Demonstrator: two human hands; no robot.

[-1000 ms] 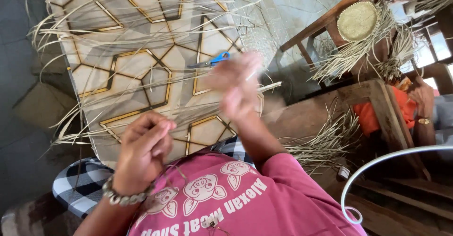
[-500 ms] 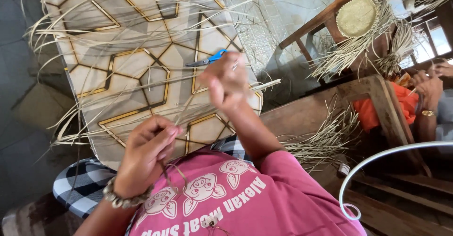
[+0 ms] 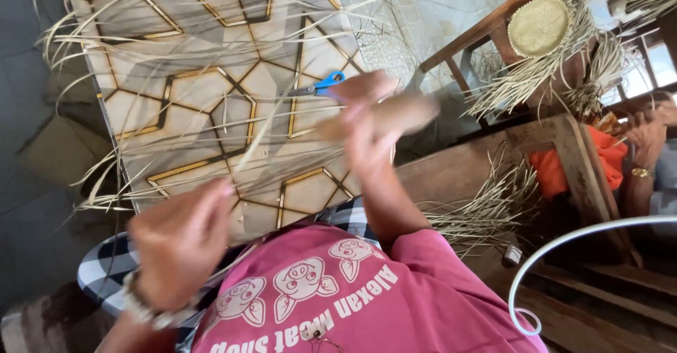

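Straw-coloured strips, too many to count, fan out from the woven mat [image 3: 211,106] that lies on the floor before me, its pale surface marked with dark-edged hexagons. One pair of blue-handled scissors [image 3: 319,86] lies on the mat near its far edge. One round woven disc [image 3: 539,25] with a loose fringe rests on the wooden bench [image 3: 564,141] to my right, and one more heap of loose straw [image 3: 486,205] spills beside that bench. Another person's hand [image 3: 645,138] with a gold bracelet shows at the right edge, next to orange cloth.

My left hand [image 3: 182,244] is low and close to my chest, fingers curled in, pinching the near end of a single long strip [image 3: 261,134] between thumb and forefinger; a beaded bracelet circles the wrist. My right hand [image 3: 370,124] is raised above the mat with the forearm stretched forward; it is blurred, fingers drawn together, and I cannot tell what it grips.
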